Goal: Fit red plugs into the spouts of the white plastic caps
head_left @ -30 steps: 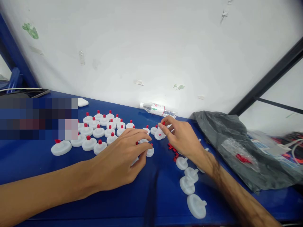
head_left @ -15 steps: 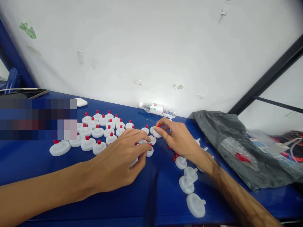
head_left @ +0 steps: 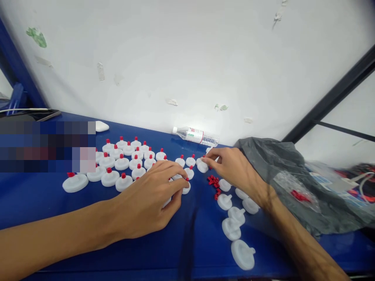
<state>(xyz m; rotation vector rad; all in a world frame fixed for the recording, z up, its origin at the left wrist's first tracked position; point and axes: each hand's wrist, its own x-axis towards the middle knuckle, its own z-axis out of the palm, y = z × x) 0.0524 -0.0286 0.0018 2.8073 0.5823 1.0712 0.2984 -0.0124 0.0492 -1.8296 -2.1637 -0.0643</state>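
Note:
My left hand (head_left: 159, 187) lies over the near right part of a group of white round lids with red tips. Its fingers curl down, thumb and fingertips closed about one white lid (head_left: 186, 189) whose red tip shows at the index finger. My right hand (head_left: 227, 164) pinches at the top of another white lid (head_left: 202, 166), a touch of red showing at its fingertips. Between the hands stand red-tipped lids, one a capped lid (head_left: 190, 160). Small red caps (head_left: 213, 181) lie in a loose pile below my right hand.
Several uncapped white lids (head_left: 243, 254) lie tilted in a line at the right. A clear water bottle (head_left: 195, 135) lies along the wall. A grey plastic bag (head_left: 260, 156) covers the right side, with a clear bag of red pieces (head_left: 300, 195) on it. A blurred patch hides the left.
My right hand has moved right, leaving a red-tipped lid standing in the group, and is now at another white lid. My left hand has barely moved.

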